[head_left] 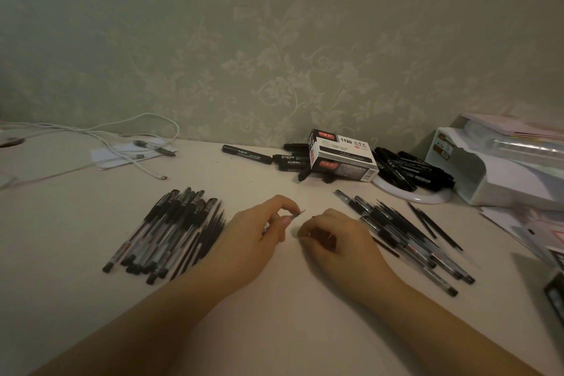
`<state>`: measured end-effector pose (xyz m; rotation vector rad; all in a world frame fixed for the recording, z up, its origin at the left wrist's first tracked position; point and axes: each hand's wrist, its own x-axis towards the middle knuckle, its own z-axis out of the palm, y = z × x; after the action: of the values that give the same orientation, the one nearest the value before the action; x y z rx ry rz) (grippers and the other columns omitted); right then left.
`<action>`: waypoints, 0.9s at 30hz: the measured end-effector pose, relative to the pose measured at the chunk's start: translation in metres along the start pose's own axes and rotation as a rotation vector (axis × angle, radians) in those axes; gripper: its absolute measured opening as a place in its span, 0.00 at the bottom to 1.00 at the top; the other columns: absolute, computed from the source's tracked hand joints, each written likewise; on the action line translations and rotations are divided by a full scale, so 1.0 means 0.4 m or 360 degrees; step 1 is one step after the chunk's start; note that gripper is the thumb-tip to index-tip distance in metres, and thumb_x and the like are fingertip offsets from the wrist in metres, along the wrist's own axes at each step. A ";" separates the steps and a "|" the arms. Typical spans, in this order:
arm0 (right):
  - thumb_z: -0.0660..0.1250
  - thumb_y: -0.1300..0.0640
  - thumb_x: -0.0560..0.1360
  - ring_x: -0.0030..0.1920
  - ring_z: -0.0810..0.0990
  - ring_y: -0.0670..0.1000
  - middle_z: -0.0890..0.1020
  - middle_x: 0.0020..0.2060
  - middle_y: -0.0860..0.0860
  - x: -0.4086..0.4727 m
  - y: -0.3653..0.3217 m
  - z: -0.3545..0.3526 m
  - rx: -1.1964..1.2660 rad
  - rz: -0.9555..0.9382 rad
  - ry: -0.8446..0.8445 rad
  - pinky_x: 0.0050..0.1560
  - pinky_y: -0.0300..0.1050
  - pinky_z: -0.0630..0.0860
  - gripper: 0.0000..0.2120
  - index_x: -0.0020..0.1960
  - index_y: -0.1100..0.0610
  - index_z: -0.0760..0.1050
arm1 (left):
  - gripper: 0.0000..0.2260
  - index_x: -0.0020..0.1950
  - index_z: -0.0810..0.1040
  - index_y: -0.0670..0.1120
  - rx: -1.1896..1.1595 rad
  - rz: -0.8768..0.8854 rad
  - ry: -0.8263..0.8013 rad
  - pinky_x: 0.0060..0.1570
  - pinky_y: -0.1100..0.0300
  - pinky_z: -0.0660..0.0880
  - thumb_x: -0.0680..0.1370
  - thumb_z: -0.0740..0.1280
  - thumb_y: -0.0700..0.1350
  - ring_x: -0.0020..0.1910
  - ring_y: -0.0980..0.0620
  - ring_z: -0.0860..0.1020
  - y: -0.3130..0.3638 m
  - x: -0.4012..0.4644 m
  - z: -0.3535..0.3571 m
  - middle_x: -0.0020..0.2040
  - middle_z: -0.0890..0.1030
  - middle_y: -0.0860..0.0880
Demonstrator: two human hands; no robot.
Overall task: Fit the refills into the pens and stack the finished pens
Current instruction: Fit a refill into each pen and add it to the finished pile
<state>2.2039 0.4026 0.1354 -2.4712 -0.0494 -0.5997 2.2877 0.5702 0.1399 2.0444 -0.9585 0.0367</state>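
Note:
A pile of several black-capped clear pens (171,232) lies on the table left of my hands. A second spread of pens and thin black refills (406,235) lies to the right. My left hand (259,232) pinches a small metal pen tip (299,213) between thumb and forefinger, just above the table. My right hand (332,235) is curled round a dark pen barrel (387,247) whose rear end sticks out to the right past the hand. The two hands sit a few centimetres apart at the table's middle.
A marker box labelled 1120 (341,156) stands at the back among loose black markers (247,154). More markers lie on a white round plate (427,197). A white organiser (494,168) fills the right; white cables (131,143) and paper lie back left.

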 end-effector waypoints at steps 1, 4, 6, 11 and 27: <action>0.70 0.59 0.76 0.41 0.76 0.41 0.77 0.41 0.42 0.000 0.001 0.001 -0.0003 -0.0012 -0.0003 0.42 0.30 0.69 0.07 0.49 0.47 0.83 | 0.08 0.55 0.73 0.63 0.0005 0.0001 -0.0002 0.38 0.62 0.75 0.81 0.58 0.51 0.38 0.57 0.78 0.000 0.000 0.001 0.37 0.78 0.56; 0.70 0.59 0.76 0.41 0.75 0.41 0.77 0.41 0.43 0.000 0.004 0.003 -0.0005 -0.0029 -0.0001 0.43 0.33 0.71 0.08 0.52 0.47 0.83 | 0.09 0.57 0.74 0.64 0.0021 0.0012 -0.0011 0.35 0.69 0.69 0.81 0.58 0.51 0.34 0.62 0.75 0.003 -0.003 0.001 0.37 0.78 0.56; 0.70 0.58 0.76 0.41 0.76 0.41 0.77 0.41 0.42 -0.001 0.005 0.002 0.0015 -0.0002 0.0016 0.43 0.31 0.71 0.09 0.54 0.46 0.82 | 0.11 0.58 0.74 0.64 0.0020 0.0020 -0.0008 0.36 0.70 0.68 0.82 0.58 0.50 0.36 0.63 0.74 0.007 -0.004 -0.001 0.38 0.78 0.56; 0.69 0.56 0.77 0.45 0.79 0.40 0.81 0.43 0.42 0.000 -0.008 -0.006 0.0202 0.0113 0.0172 0.45 0.29 0.73 0.08 0.54 0.47 0.81 | 0.14 0.62 0.74 0.66 -0.0030 0.0058 0.0068 0.42 0.68 0.71 0.82 0.58 0.49 0.44 0.61 0.76 0.025 -0.006 -0.003 0.41 0.77 0.57; 0.73 0.53 0.67 0.52 0.85 0.52 0.86 0.51 0.55 0.011 -0.048 -0.019 0.1806 0.0711 0.0059 0.49 0.39 0.80 0.15 0.53 0.55 0.85 | 0.20 0.70 0.69 0.63 -0.0149 0.0318 0.0038 0.45 0.65 0.73 0.82 0.57 0.42 0.46 0.53 0.73 0.048 -0.010 0.005 0.47 0.68 0.57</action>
<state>2.2015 0.4140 0.1531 -1.3035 0.1392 -0.2785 2.2720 0.5649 0.1503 1.8531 -1.1255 0.1206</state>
